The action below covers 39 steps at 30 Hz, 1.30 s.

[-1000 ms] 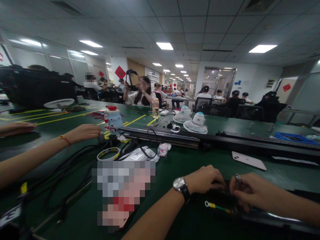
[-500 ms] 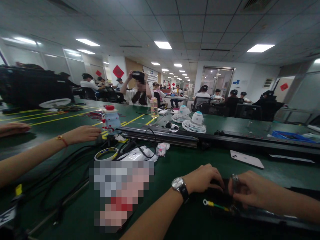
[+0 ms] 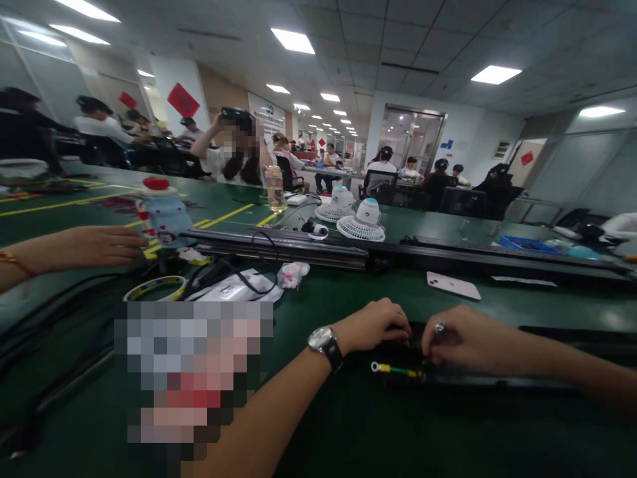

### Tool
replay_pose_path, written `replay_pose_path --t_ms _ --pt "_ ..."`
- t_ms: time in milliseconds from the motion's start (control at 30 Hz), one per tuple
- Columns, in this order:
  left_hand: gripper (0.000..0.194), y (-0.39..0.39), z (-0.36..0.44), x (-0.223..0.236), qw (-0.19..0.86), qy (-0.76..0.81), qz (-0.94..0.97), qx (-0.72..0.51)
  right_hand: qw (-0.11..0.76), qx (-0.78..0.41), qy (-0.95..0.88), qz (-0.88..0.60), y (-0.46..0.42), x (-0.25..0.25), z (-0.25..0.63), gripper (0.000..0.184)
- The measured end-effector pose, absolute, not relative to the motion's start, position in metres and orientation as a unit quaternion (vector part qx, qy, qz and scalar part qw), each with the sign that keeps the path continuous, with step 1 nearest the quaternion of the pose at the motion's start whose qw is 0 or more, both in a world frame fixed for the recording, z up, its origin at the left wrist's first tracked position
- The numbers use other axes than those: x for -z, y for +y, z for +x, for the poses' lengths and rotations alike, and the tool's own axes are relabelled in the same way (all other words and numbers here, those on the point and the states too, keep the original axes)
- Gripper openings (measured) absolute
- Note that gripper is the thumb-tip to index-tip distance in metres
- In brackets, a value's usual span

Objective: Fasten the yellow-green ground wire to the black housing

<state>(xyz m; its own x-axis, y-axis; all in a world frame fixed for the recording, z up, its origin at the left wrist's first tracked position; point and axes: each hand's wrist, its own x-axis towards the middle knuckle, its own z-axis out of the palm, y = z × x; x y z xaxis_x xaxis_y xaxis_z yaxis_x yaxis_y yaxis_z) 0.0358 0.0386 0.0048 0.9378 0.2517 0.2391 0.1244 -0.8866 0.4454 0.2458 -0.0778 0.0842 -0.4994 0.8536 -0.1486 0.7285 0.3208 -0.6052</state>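
Note:
My left hand (image 3: 373,325), with a wristwatch (image 3: 324,343) on its wrist, is curled down onto the left end of a long black bar (image 3: 497,378) lying on the green table. Close to its right, my right hand (image 3: 460,342) is closed around a small silver metal piece (image 3: 439,326) over the same bar. A short yellow-green wire with a ring terminal (image 3: 393,369) sticks out from under the hands toward me.
A co-worker's hand (image 3: 94,245) rests at the left near black cables and a yellow tape roll (image 3: 154,288). A phone (image 3: 454,285) lies face down beyond my hands. A black rail (image 3: 308,251), two small fans (image 3: 361,224) and a bottle stand farther back.
The camera has swung right and slightly down, so everything shifted left in view. My hands stay on the black bar; the right hand's fingers shifted slightly on the metal piece.

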Motion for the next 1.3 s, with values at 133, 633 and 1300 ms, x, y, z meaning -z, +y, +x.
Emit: replay_pose_path --t_ms 133,633,1300 --pt "0.019 0.040 0.036 -0.007 0.224 0.101 0.957 -0.151 0.133 -0.369 -0.758 -0.520 -0.077 -0.083 0.250 0.015" --pt "0.016 0.040 0.036 -0.007 0.228 0.091 0.957 -0.155 0.180 -0.323 -0.760 -0.535 -0.080 -0.072 0.233 0.012" --pt "0.012 0.039 0.034 -0.005 0.213 0.098 0.960 -0.153 0.128 -0.230 -0.856 -0.445 -0.079 -0.079 0.238 0.016"
